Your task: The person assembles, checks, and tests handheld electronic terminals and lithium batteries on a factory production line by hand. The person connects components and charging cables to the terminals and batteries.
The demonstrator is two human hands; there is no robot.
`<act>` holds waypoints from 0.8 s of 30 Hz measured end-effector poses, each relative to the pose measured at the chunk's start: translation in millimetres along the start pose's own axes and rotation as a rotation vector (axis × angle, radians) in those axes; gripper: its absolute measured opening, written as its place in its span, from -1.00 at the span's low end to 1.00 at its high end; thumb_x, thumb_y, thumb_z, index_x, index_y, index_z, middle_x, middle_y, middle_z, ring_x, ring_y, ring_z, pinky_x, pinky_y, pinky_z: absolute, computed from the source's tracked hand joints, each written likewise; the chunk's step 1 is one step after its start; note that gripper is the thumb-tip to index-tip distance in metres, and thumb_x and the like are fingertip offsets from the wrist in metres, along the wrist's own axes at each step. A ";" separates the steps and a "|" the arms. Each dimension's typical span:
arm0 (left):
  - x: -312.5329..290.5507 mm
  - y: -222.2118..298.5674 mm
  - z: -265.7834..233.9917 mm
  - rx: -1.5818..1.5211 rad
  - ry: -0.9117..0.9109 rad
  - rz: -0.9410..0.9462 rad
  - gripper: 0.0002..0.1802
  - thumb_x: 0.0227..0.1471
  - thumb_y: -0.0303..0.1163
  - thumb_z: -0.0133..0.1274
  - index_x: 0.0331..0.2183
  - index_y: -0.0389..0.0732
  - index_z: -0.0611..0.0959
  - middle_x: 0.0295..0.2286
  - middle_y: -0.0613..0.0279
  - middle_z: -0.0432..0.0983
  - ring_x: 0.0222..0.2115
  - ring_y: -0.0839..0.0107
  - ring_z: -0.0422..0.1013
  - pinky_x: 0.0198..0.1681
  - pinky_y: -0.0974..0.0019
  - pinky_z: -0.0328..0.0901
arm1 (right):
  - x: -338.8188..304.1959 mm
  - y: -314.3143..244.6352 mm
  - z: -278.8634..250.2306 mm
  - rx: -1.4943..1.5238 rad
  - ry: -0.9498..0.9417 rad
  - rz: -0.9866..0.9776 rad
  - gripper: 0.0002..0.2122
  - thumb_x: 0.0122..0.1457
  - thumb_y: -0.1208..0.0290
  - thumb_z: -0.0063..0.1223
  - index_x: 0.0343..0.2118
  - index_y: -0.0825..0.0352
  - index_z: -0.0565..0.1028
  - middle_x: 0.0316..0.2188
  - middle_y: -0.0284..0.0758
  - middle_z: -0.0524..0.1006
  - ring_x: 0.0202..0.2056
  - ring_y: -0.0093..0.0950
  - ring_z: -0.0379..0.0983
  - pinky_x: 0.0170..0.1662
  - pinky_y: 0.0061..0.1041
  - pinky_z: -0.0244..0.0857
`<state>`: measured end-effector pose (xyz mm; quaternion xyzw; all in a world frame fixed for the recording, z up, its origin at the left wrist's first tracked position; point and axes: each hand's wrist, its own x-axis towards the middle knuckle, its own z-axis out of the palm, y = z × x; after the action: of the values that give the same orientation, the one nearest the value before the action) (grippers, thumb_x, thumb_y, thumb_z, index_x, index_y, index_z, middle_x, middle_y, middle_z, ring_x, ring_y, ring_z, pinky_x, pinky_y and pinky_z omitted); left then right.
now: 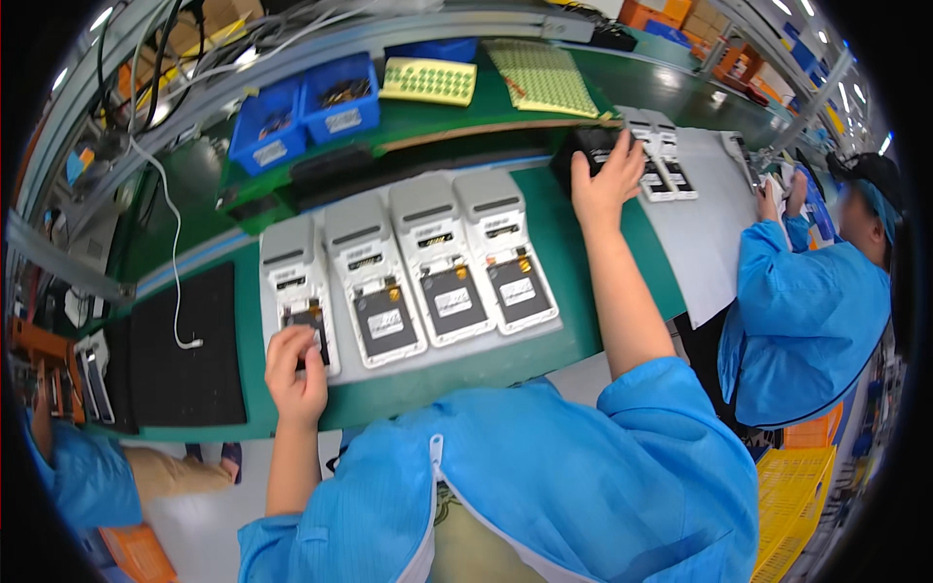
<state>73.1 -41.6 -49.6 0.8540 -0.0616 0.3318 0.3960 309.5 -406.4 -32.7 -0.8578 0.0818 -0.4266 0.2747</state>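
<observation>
Several pale grey handheld terminals (448, 216) lie side by side in a row, their backs uncovered. Black batteries (386, 322) with white labels show in their lower bays. Over the lower part of the leftmost terminal (289, 255) is my left hand (294, 379), its fingers bent and its thumb apart from them. They touch or hover just above a dark part in its bay; which, I cannot tell. My right hand (608, 185) reaches far right with fingers spread at the near side of a black box (578, 154). Nothing shows gripped in it.
Blue bins (340, 119) of small parts, a yellow tray (428, 82) and a yellow-green sheet (540, 78) stand on the raised shelf. A black mat (190, 345) lies left under a hanging white cable (178, 225). More terminals (659, 146) lie right, near a co-worker (807, 301).
</observation>
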 end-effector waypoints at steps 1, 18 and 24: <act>-1.3 -2.4 1.4 -0.040 0.013 -0.021 -0.80 -0.14 -0.68 -0.02 -0.35 -0.36 0.55 -0.32 0.04 0.44 -0.40 0.35 0.40 -0.37 0.43 0.32 | -0.4 -6.1 -6.5 0.010 0.040 -0.153 -0.29 -0.04 0.23 0.09 0.18 0.30 0.04 0.18 -0.01 -0.01 0.20 -0.02 -0.18 0.11 0.19 -0.27; 50.2 61.5 68.3 -0.088 -0.501 0.316 -0.76 -0.23 -0.56 0.12 -0.37 -0.31 0.56 -0.36 0.07 0.44 -0.33 0.15 0.39 -0.26 0.24 0.29 | -49.0 -55.5 -75.8 -0.349 -1.148 -0.869 -0.90 -0.07 0.51 0.04 -0.47 0.40 0.51 -0.40 -0.18 0.45 -0.33 -0.30 0.45 -0.27 -0.37 0.36; 46.1 42.3 57.6 0.021 -0.432 0.164 -0.82 -0.20 -0.55 0.12 -0.40 -0.31 0.58 -0.39 0.08 0.44 -0.35 0.16 0.39 -0.29 0.23 0.29 | -43.3 -49.0 -64.5 -0.224 -1.148 -0.904 -0.94 -0.13 0.53 0.07 -0.53 0.37 0.50 -0.41 -0.19 0.48 -0.32 -0.28 0.48 -0.29 -0.37 0.39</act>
<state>122.9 -104.4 -21.2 0.9014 -0.2106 0.1731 0.3363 227.8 -375.1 -4.6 -0.9188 -0.3932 0.0285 -0.0174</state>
